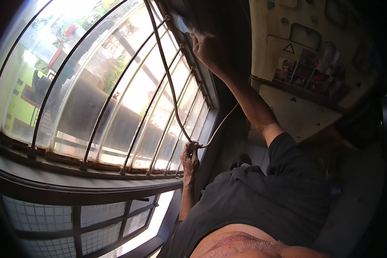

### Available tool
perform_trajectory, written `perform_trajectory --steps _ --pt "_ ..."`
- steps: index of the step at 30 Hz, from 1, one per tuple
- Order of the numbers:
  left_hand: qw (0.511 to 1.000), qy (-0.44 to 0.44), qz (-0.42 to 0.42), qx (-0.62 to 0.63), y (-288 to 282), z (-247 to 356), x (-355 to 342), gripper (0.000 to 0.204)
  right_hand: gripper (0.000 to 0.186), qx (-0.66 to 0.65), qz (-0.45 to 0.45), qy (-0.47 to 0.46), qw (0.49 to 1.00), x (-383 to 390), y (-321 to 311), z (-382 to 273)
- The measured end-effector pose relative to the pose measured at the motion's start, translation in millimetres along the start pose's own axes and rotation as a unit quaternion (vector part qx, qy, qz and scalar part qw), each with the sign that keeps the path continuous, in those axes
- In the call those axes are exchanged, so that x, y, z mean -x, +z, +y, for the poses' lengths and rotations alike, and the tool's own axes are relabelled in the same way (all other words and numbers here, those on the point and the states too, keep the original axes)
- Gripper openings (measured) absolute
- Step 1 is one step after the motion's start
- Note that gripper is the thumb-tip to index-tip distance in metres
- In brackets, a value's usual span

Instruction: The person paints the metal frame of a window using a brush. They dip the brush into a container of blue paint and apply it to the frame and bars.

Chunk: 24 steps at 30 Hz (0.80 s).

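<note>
- Beside the lower right corner of the barred window (84, 107), a brown cord (174, 99) dips to the person's left hand; its upper part slants across the bars and out through the top of the view.
- Left hand (189, 158): raised, the fingers clamped on the cord at its lowest bend, with the thumb side toward the window.
- Thin pale length of cord (222, 123): curves from the left hand up and to the right, as far as the right forearm (254, 101); whether it is one piece with the brown cord cannot be told.
- Right hand (207, 48): lifted near the upper part of the window's right edge, fingers bent and close together; whether they grip anything cannot be told.
- Window bars (64, 71): dark, fixed at the sill (64, 167), and bowed by the lens.
- Below the sill: a second window (77, 221) with dark framing and gridded panes.
- Beyond the glass: a yellow-green wall (23, 75) toward the left edge, and foliage (112, 73) in strong daylight.
- Right side: a pale panel (264, 56) bearing a sheet of printed pictures (305, 71).
- Bottom: the person's dark shirt (262, 193).
</note>
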<state>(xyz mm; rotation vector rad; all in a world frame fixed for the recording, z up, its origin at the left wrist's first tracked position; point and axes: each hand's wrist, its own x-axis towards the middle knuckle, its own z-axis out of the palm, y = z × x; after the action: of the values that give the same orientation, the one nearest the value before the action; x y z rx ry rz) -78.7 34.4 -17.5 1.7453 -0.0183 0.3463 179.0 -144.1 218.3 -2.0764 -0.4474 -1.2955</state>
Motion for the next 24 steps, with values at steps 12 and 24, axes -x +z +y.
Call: perform_trajectory --steps 12,24 --pt "1.000 0.011 0.004 -0.003 2.6 7.4 -0.1 0.009 0.012 0.031 -0.080 0.008 0.996 32.5 32.9 34.5" --pt "1.000 0.001 0.004 -0.025 2.5 9.3 0.5 0.014 0.008 0.068 -0.143 -0.019 0.987 22.0 15.0 13.5"
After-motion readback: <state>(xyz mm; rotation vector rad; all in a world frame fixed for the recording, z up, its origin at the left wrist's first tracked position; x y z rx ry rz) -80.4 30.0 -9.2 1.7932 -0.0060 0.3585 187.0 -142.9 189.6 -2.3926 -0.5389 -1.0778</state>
